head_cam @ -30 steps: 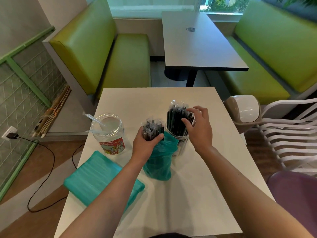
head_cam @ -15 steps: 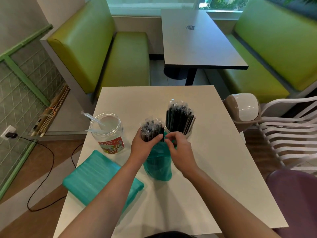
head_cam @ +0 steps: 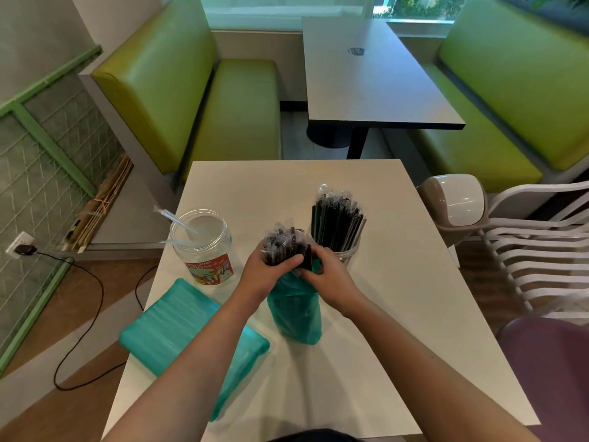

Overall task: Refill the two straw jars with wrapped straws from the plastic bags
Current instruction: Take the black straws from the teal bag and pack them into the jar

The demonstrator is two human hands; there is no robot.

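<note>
Right hand (head_cam: 328,279) lower, white table (head_cam: 398,282)

Near table (head_cam: 398,282) carrying a jar (head_cam: 205,247) at left, a straw-filled jar (head_cam: 338,231) at right, an upright bag (head_cam: 294,311) just before it, a flat bag (head_cam: 185,336) front-left, second table (head_cam: 366,81) behind, benches either side

Clear plastic jar (head_cam: 204,240); teal plastic bag (head_cam: 294,311) (translucent); matt table (head_cam: 398,314).

A café: green booth benches (head_cam: 242,103), dining tables (head_cam: 366,81), straw jars (head_cam: 338,231).
</note>
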